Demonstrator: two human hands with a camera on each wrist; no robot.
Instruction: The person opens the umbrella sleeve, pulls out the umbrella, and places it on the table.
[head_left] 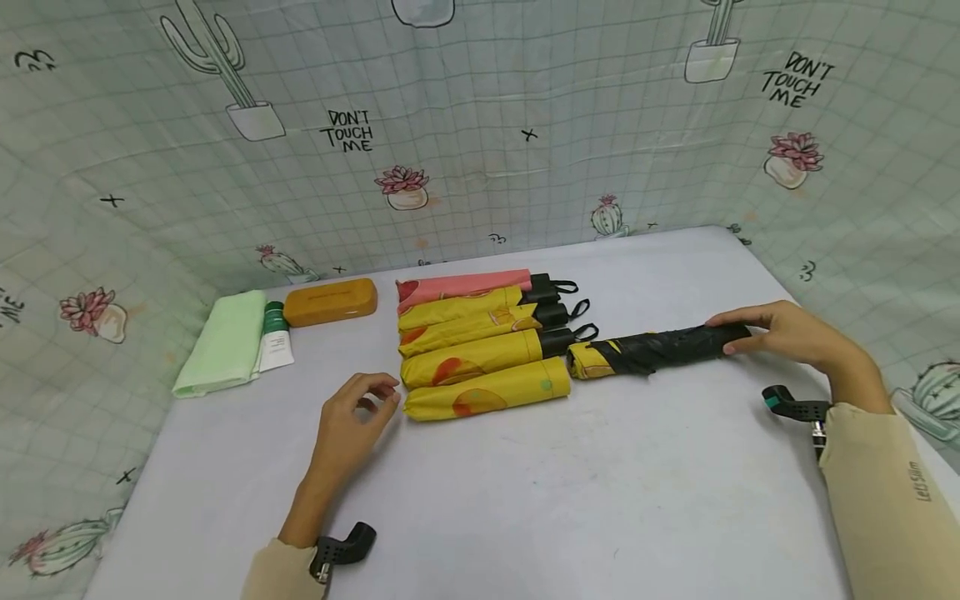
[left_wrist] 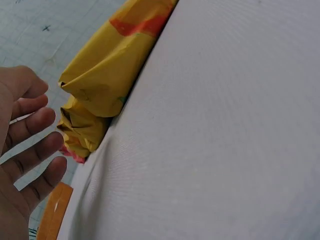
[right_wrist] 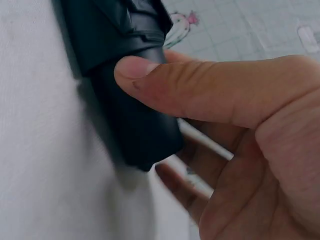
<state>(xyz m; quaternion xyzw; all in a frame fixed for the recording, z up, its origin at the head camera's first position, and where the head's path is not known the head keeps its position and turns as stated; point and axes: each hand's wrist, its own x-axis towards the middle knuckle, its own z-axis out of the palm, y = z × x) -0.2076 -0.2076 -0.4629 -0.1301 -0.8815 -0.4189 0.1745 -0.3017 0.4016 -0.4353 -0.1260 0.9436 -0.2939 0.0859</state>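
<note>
My right hand pinches the black handle of a folded black-and-yellow umbrella, thumb on one side and fingers on the other. That umbrella lies at the right of a row, its yellow end by the others. Several folded umbrellas lie side by side: a pink one at the back, then yellow ones with black handles and wrist loops. On the front yellow one, printed with orange fruit, no black handle shows. Beside the row's left end, my left hand has loosely bent fingers and holds nothing.
Left of the row are an orange-brown case, a white tube with a green cap and a folded light green cloth. A printed cloth with cactus drawings hangs behind the white table and at its sides.
</note>
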